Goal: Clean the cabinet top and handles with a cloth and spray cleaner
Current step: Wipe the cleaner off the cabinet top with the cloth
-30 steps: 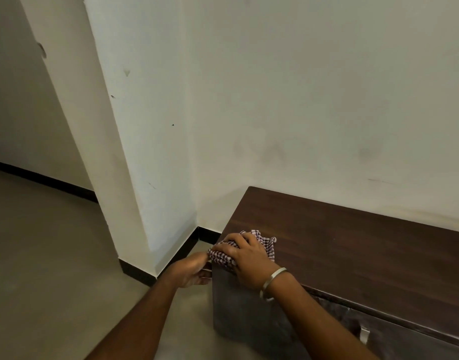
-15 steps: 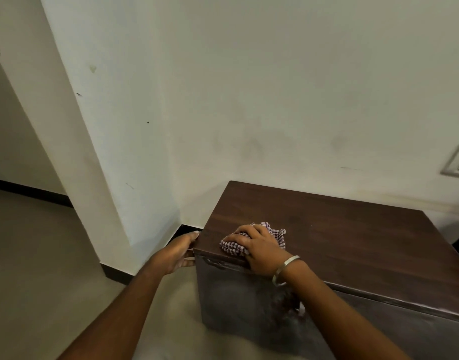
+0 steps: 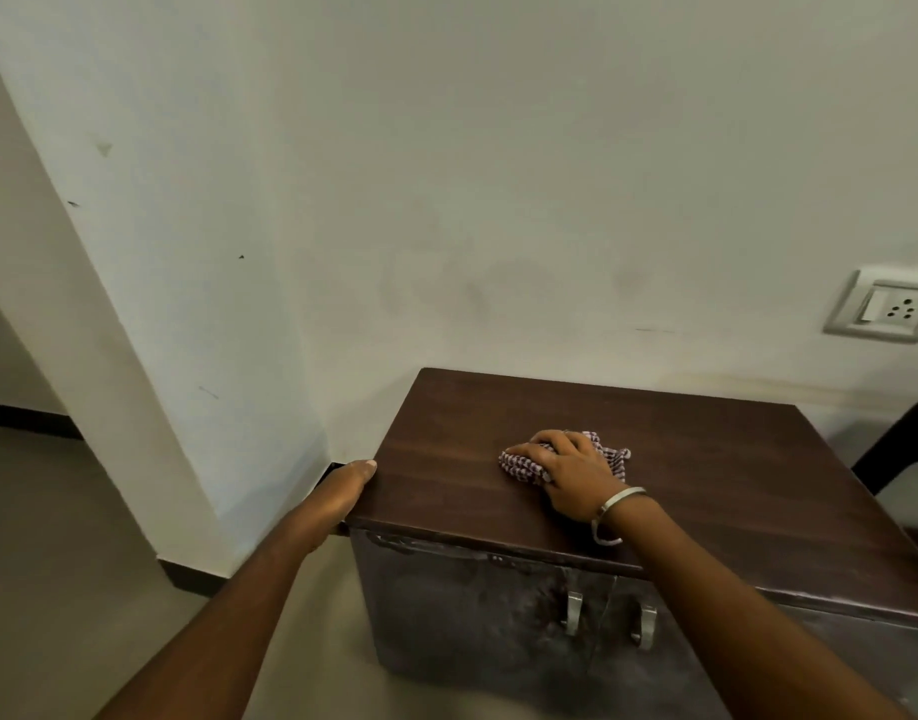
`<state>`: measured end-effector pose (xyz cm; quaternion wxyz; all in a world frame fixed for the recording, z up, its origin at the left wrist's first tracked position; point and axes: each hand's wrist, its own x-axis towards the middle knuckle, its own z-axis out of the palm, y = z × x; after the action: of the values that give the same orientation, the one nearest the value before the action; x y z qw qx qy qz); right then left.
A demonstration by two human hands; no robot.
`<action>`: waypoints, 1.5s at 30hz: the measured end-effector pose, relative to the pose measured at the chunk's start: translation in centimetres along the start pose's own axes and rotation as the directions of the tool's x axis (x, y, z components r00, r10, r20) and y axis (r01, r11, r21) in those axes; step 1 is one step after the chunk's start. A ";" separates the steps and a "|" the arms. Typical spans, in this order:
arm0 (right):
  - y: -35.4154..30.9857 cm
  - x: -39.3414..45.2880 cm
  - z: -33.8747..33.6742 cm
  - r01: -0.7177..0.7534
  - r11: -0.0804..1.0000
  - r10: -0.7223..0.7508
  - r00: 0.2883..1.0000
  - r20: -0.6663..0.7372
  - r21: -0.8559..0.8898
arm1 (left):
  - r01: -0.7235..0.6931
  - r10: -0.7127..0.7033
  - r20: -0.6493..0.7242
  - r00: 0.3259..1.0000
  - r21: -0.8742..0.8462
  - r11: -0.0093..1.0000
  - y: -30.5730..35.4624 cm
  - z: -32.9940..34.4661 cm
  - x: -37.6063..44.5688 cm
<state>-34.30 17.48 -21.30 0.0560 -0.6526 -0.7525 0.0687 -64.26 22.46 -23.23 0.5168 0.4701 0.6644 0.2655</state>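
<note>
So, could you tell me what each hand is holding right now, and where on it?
The right hand presses down on the bunched middle of the cloth; the left hand holds the cabinet top by its left edge.

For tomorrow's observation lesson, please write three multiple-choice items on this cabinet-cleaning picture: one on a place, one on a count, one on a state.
1. Where does the checked cloth lie?
A. On the floor
B. On the cabinet top
C. Hung on a handle

2. How many metal handles show on the cabinet front?
A. Two
B. Four
C. None

3. What is the left hand doing?
A. Holding a spray bottle
B. Raised against the wall
C. Gripping the cabinet top's left edge

Answers:
1. B, the right hand presses the cloth flat on the dark wooden top.
2. A, two handles hang side by side where the doors meet.
3. C, its thumb lies on the top's edge and no bottle is in view.
</note>
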 end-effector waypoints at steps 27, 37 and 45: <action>13.6 -1.4 -3.1 -0.460 0.887 0.461 0.886 -0.041 0.036 | -0.446 0.534 0.186 0.825 0.793 0.414 6.2 9.2 2.3; 10.8 6.3 -1.8 -0.262 0.962 0.266 0.963 -0.053 0.073 | -0.525 0.534 0.304 0.789 0.785 0.329 9.3 14.3 3.6; 19.4 5.1 -3.1 -0.368 0.927 0.373 0.923 -0.089 0.071 | -0.590 0.506 0.405 0.762 0.756 0.284 11.6 19.8 4.1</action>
<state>-15.62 25.33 -21.70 0.0970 -0.7840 -0.6097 0.0648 -41.78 28.35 -21.75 0.1204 0.8686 0.4786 0.0434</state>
